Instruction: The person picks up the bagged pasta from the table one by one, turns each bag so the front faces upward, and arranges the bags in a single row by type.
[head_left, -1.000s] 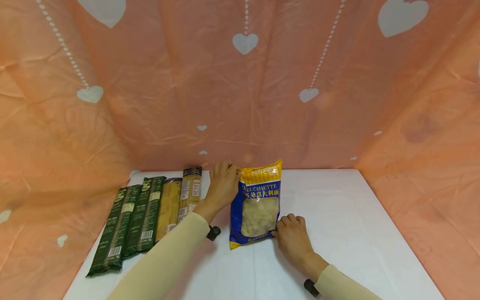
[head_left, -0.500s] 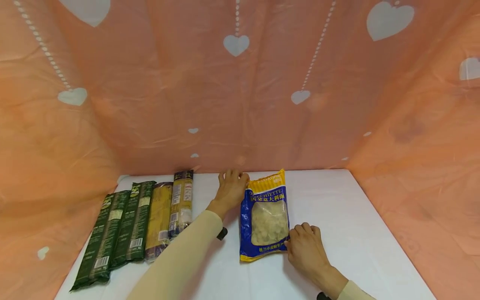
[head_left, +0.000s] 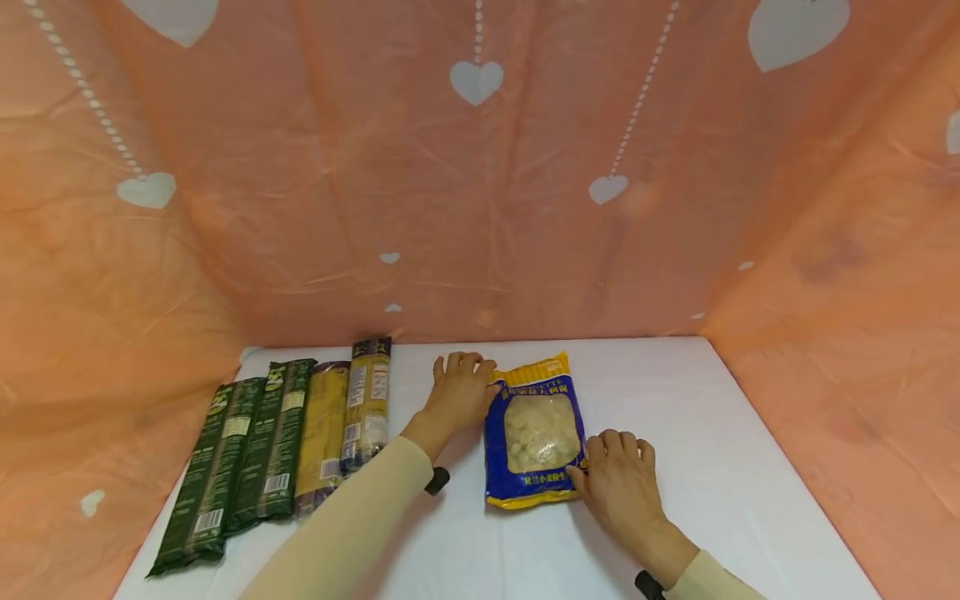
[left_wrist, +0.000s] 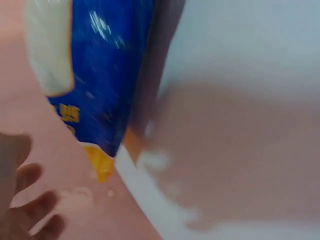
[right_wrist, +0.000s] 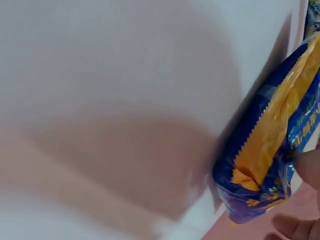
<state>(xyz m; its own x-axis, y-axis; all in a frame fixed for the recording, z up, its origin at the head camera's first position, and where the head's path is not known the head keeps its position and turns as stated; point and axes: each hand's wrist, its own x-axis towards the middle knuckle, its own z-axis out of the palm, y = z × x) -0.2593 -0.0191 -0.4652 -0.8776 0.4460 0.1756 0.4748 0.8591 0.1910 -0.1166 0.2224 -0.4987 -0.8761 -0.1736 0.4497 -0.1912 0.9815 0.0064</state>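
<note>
A blue and yellow bag of orecchiette pasta [head_left: 542, 437] lies on the white table, its clear window facing up. At its upper left corner is my left hand [head_left: 459, 393], fingers loosely spread; in the left wrist view these fingers [left_wrist: 42, 202] stand apart from the bag's yellow end [left_wrist: 101, 164]. My right hand [head_left: 621, 487] is by the lower right corner with its fingers spread. Its thumb [right_wrist: 309, 167] rests against the bag there, and the other fingertips sit off the bag in the right wrist view.
To the left lie two green pasta packets [head_left: 204, 479] [head_left: 272, 450] and two yellowish long-pasta packets [head_left: 322, 429] [head_left: 367, 404], side by side. An orange curtain with white hearts [head_left: 480, 208] encloses the back and sides of the white table [head_left: 705, 433].
The bag, earlier tilted up between both hands, has gone down flatter on the table and rightward, away from the packets. The fingers of both hands have loosened and spread.
</note>
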